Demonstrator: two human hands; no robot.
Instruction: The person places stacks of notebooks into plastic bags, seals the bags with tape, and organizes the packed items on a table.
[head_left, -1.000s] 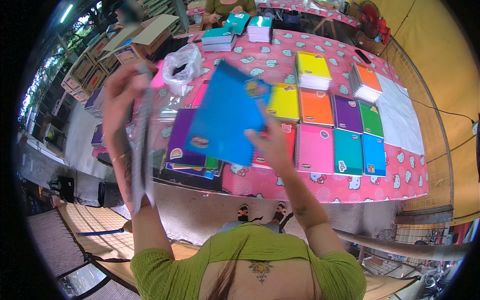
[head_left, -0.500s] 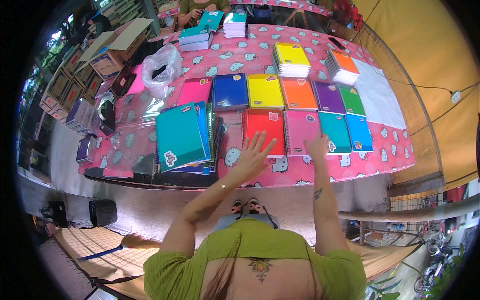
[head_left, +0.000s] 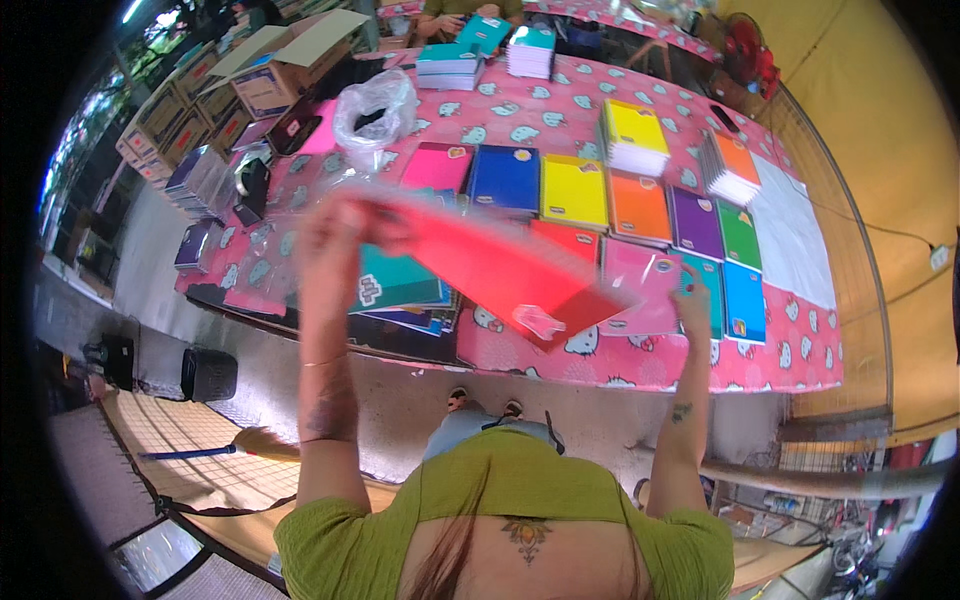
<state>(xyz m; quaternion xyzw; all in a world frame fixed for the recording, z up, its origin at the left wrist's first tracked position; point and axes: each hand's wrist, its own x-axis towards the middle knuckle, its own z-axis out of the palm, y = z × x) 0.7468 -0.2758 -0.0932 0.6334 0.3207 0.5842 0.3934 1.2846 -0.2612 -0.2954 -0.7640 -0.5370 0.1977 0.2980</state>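
My left hand (head_left: 345,225), smeared by motion, grips a red spiral notebook (head_left: 500,275) by its spiral end. The notebook hangs tilted in the air over the table, its stickered corner toward me. It partly covers a fanned pile topped by a teal notebook (head_left: 395,278) and another red notebook (head_left: 568,238) lying in the front row. My right hand (head_left: 691,300) has its fingers curled at the right edge of a pink notebook (head_left: 640,285), beside a teal notebook (head_left: 708,280). A light blue notebook (head_left: 743,290) lies at that row's right end.
Behind lies a row with a dark blue notebook (head_left: 503,180), yellow, orange, purple and green ones. Stacks of yellow notebooks (head_left: 635,130) and orange notebooks (head_left: 732,165) stand farther back. A plastic bag (head_left: 375,110) and cardboard boxes (head_left: 285,75) are at left. Another person's hands (head_left: 487,12) hold a notebook across the table.
My left hand has lifted a red notebook from the front row and swung it left toward the fanned pile. My right hand stays near the pink notebook. The whole view has shifted.
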